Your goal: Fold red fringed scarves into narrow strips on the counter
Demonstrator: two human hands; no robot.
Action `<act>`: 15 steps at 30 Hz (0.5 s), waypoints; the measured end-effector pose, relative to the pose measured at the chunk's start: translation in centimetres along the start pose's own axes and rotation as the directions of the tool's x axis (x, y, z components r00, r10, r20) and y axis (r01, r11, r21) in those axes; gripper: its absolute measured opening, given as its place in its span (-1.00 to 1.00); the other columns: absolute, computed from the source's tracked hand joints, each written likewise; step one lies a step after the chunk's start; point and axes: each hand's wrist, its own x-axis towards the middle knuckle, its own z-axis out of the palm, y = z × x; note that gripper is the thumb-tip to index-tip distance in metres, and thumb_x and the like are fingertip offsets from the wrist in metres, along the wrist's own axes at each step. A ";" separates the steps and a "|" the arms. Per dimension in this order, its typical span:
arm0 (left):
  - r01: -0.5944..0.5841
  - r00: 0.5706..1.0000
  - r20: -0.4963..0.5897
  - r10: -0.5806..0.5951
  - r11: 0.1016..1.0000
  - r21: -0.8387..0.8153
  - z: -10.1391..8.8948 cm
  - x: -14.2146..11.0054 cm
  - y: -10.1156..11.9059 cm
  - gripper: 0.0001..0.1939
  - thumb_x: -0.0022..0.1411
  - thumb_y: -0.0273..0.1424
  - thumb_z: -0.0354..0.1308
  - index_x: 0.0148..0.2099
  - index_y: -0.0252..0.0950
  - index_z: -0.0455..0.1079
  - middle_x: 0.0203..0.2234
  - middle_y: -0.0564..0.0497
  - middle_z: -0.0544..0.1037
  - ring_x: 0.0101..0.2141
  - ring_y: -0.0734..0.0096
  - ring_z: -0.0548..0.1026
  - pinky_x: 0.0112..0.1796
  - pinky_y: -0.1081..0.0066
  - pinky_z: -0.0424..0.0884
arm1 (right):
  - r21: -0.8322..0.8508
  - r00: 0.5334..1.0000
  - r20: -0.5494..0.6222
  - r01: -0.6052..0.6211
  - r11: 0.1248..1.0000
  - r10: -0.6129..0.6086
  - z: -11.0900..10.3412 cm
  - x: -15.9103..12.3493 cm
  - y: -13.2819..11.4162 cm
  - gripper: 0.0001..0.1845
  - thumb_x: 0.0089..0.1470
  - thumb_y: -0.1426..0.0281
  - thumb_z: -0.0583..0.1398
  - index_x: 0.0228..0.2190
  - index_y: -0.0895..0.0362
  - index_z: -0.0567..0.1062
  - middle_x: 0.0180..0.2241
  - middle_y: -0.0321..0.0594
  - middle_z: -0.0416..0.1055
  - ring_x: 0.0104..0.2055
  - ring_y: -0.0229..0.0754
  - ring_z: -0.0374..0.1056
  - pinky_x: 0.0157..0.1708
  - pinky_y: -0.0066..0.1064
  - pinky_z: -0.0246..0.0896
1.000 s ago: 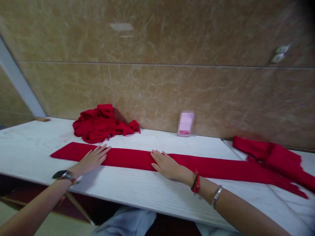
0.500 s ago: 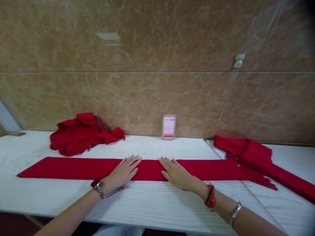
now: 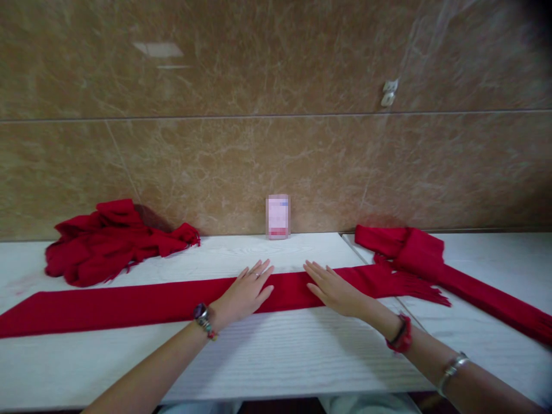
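A long red scarf [image 3: 129,307] lies flat across the white table, folded lengthwise into a narrow band, its fringe spread at the right end. My left hand [image 3: 245,292] rests palm down on the middle of the scarf, fingers stretched out and a ring on one of them. To its right, my right hand [image 3: 335,290] also lies flat on the scarf with its fingers extended. A stretch of red fabric shows between the two hands. The scarf's far left tip reaches the edge of the view.
A crumpled heap of red scarves [image 3: 103,244] sits at the back left. Another folded red scarf [image 3: 418,253] lies at the right, close to the fringe. A blurred-out pink and white card [image 3: 278,217] leans on the tiled wall [image 3: 215,172] behind the white table [image 3: 276,356].
Both hands have slid to the right along the scarf, towards its fringed end, staying flat. The camera has turned slightly right, so the surroundings appear farther left.
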 end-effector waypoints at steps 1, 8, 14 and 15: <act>-0.033 0.999 0.013 0.033 0.999 -0.012 0.4 0.9 0.9 -0.49 0.33 -0.23 -0.22 0.27 -0.26 -0.03 0.26 -0.08 -0.04 0.24 0.23 -0.10 0.15 0.10 -0.03 | 0.022 1.000 0.014 0.005 1.000 -0.006 0.0 0.4 -0.5 -0.48 0.21 0.34 -0.12 0.15 0.30 0.14 0.18 0.12 0.05 0.22 0.03 -0.02 0.09 0.00 0.04; -0.135 0.991 -0.020 0.136 0.990 0.031 3.1 2.0 0.7 -0.51 0.33 -0.21 -0.23 0.26 -0.16 0.01 0.25 0.00 0.01 0.23 0.24 -0.04 0.16 0.15 -0.03 | -0.124 1.000 0.009 -0.027 0.992 0.029 0.5 -5.6 7.7 -0.58 0.18 0.45 -0.09 0.02 0.23 0.33 0.15 0.12 0.11 0.21 0.05 0.00 0.04 0.10 0.07; -0.111 0.993 0.039 0.109 0.993 0.045 2.1 2.0 0.9 -0.51 0.32 -0.24 -0.23 0.25 -0.20 0.04 0.24 -0.03 0.03 0.22 0.24 -0.04 0.16 0.15 -0.04 | -0.192 0.994 0.053 -0.085 0.978 0.097 0.1 -11.0 16.2 -0.61 0.12 0.53 -0.09 -0.17 0.24 0.47 0.07 0.20 0.23 0.15 0.13 0.10 -0.10 0.12 0.22; -0.106 0.993 0.066 0.103 0.993 0.043 1.7 2.2 1.2 -0.52 0.32 -0.24 -0.23 0.25 -0.22 0.05 0.24 -0.04 0.03 0.23 0.23 -0.04 0.15 0.13 -0.04 | -0.176 0.995 0.051 -0.078 0.981 0.089 -0.1 -10.7 16.2 -0.61 0.13 0.52 -0.09 -0.17 0.25 0.47 0.06 0.21 0.25 0.16 0.13 0.10 -0.08 0.11 0.22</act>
